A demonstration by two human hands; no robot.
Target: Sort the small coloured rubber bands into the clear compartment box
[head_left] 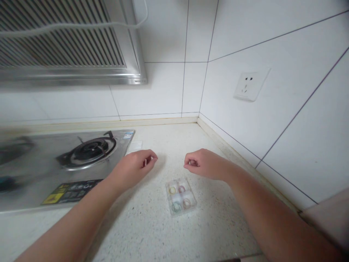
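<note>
A small clear plastic box (181, 197) with a grid of compartments lies on the speckled countertop, between my forearms and a little nearer than my hands. Thin ring-like bands sit in its compartments: a yellow one (172, 190), a reddish-purple one (181, 189), greenish ones (176, 207) and brownish-pink ones (187, 203). Up and to the left of the box is my left hand (140, 163), its fingers curled against the thumb. My right hand (204, 163) hovers on the other side, curled likewise. Nothing shows in either hand, and neither touches the box.
A steel gas hob (65, 145) with a black burner (94, 149) lies left, beside my left forearm. Above it hangs a range hood (81, 74) with a white cable (81, 25). Tiled walls meet at the back corner, and a socket (249, 85) is on the right one.
</note>
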